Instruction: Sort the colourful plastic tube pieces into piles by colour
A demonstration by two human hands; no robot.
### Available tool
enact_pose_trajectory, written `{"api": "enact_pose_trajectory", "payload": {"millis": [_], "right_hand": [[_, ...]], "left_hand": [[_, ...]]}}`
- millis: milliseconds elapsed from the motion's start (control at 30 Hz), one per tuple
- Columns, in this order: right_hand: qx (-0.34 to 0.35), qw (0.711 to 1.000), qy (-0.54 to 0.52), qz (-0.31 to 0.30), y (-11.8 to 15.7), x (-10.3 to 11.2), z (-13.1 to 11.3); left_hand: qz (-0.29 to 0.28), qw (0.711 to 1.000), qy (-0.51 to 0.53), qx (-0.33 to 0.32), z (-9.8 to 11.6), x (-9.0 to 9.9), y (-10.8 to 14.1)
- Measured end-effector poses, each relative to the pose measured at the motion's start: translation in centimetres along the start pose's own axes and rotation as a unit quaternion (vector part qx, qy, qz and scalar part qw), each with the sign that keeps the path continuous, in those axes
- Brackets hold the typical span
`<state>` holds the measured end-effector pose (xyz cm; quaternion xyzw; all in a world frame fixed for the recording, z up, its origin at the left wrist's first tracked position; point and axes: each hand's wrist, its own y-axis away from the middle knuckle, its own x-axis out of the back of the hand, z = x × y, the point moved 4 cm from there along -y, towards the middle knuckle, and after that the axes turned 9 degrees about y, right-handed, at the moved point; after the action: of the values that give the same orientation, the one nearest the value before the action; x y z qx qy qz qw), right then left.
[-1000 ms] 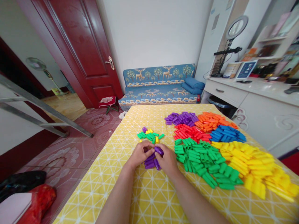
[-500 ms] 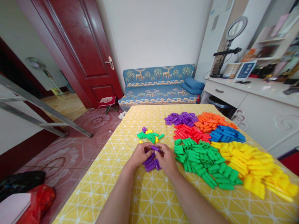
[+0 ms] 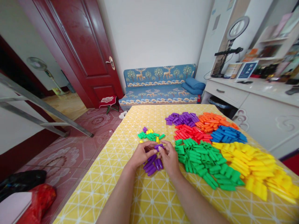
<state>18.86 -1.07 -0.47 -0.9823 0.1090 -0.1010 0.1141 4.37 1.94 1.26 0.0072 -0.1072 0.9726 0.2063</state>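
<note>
Both hands meet over the near middle of the yellow table. My left hand is closed on the left end of a purple piece. The right end of that same piece is pinched by my right hand. Below the fingers lie several joined purple tubes, partly covered by the left fingertips. Just beyond the hands is a small group of green pieces with yellow and purple ones among them.
Right of the hands lie piles of green, yellow, red, blue, orange and purple tubes. A sofa stands past the patterned tablecloth; a white dresser is at right.
The held purple piece has risen slightly and moved a little right with both hands, its right end now tilted up. More of the purple tubes beneath shows.
</note>
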Motion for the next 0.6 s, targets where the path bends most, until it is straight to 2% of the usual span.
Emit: {"api": "enact_pose_trajectory", "payload": {"millis": [133,267,367,600], "right_hand": [[0.013,1.0,0.018,-0.022,-0.1,-0.3,0.4],[0.076,0.995,0.054,-0.029,-0.1,-0.7,0.7],[0.088,0.992,0.082,-0.038,0.1,-0.8,0.5],[0.131,0.97,0.203,-0.006,0.3,0.0,-1.2]], "left_hand": [[0.006,0.999,0.034,0.011,0.0,0.0,-0.1],[0.051,0.998,0.024,0.011,-0.1,0.7,-0.4],[0.086,0.996,0.031,0.009,-0.1,1.3,-0.5],[0.093,0.995,0.035,0.004,-0.4,1.5,-0.6]]}}
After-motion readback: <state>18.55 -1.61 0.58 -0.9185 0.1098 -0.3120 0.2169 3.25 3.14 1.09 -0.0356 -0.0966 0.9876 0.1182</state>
